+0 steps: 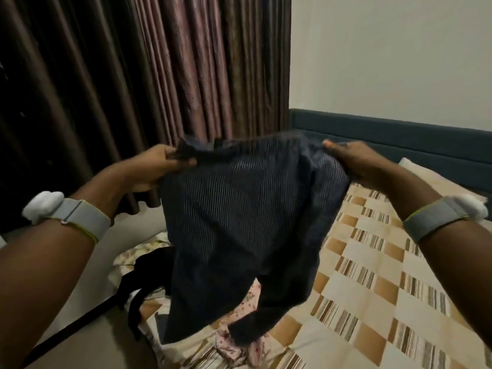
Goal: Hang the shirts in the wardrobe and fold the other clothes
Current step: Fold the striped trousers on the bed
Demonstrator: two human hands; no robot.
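Holding a dark pinstriped shirt (239, 222) up in the air, both hands work at chest height over the bed (372, 275).

Left hand (157, 166): fingers curled round a bunched top edge of the shirt, thumb pressed over the cloth. Firm grip, closed on fabric. Grey wrist strap (80, 222) with a white pad on that forearm.

Right hand (354, 161): thumb on top, fingers under, pinching the opposite top edge of the shirt. Grip likewise closed on the cloth. Matching grey strap (436, 218) on that wrist.

Shirt: stretched between the two grips, sagging slightly in the middle, the body hanging straight down from them. Its lower end and one sleeve trail below the grips and reach the bedcover. Fabric is blurred; cannot tell which side faces the camera.

Below the grips, on the bed: a small heap of clothes. A pale floral-print garment (247, 350) lies under the shirt's hanging end. A black garment (143, 283) lies below the left grip, near the bed's edge, part of it draping over the side.

Bedcover: checked in cream, tan and striped squares, spreading out below and beyond the right grip. A pillow (431, 179) sits past the right hand, against a dark blue headboard (399, 134).

Beyond the left grip: brown curtains (133, 75), floor-length. Beyond the right grip: plain pale wall (386, 54).
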